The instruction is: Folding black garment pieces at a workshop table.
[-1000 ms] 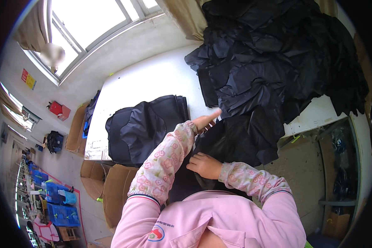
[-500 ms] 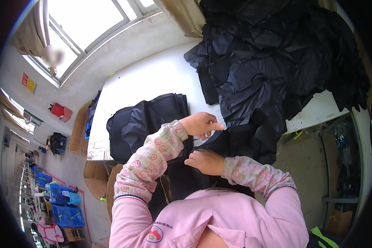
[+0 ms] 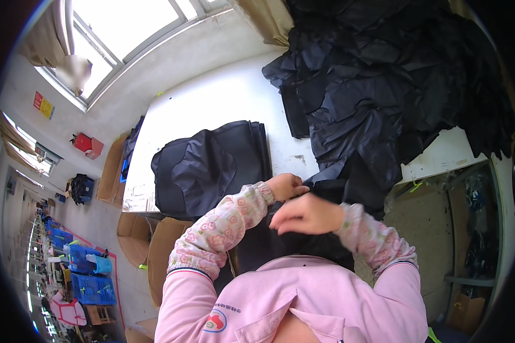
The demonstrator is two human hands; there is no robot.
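Observation:
At the table's near edge, my left hand [image 3: 288, 187] pinches the edge of a black fabric piece [image 3: 357, 183], its fingertips closed. My right hand [image 3: 307, 215] hovers just nearer to me, slightly blurred, with fingers stretched out and nothing seen in them. Below the hands, black cloth hangs over the edge toward my lap. A neat stack of black fabric panels [image 3: 209, 166] lies left of my hands, a shinier curved patch on its top panel. To the right rises a large loose heap of black fabric [image 3: 377, 80], which the held piece adjoins.
The white table [image 3: 212, 100] carries both piles. Open cardboard boxes [image 3: 169, 246] stand on the floor by its left end. Farther left are blue crates [image 3: 94, 288] and a red box [image 3: 88, 146] near the wall. A window [image 3: 131, 28] and curtain are beyond the table.
My right hand has lifted off the cloth and its fingers have straightened. My left hand has moved slightly right and nearer, closing on the fabric edge. The view has shifted a little.

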